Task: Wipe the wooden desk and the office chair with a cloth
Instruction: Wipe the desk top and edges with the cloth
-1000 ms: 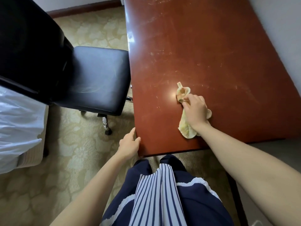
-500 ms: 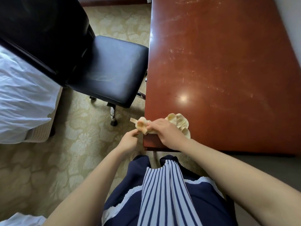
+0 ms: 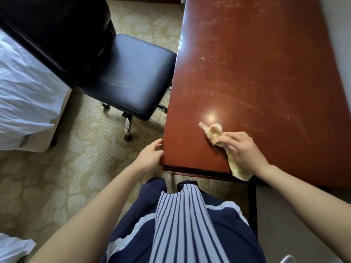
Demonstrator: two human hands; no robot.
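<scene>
The reddish wooden desk (image 3: 256, 73) fills the right half of the head view, its top scratched and shiny. My right hand (image 3: 245, 150) presses a crumpled pale yellow cloth (image 3: 213, 132) onto the desk top near its front edge; the cloth's tail hangs over that edge. My left hand (image 3: 150, 155) grips the desk's front left corner. The black office chair (image 3: 129, 76) stands left of the desk, its seat nearly touching the desk's side.
A bed with white sheets (image 3: 24, 92) lies at the far left, behind the chair's backrest. Patterned beige carpet (image 3: 76, 158) covers the floor. A grey wall (image 3: 341, 44) runs along the desk's right side. The chair's chrome base and castors (image 3: 128, 130) stick out near the desk corner.
My right hand has slid the cloth from the desk's front left corner to the right and a little further onto the top. My left hand has returned to gripping the corner.
</scene>
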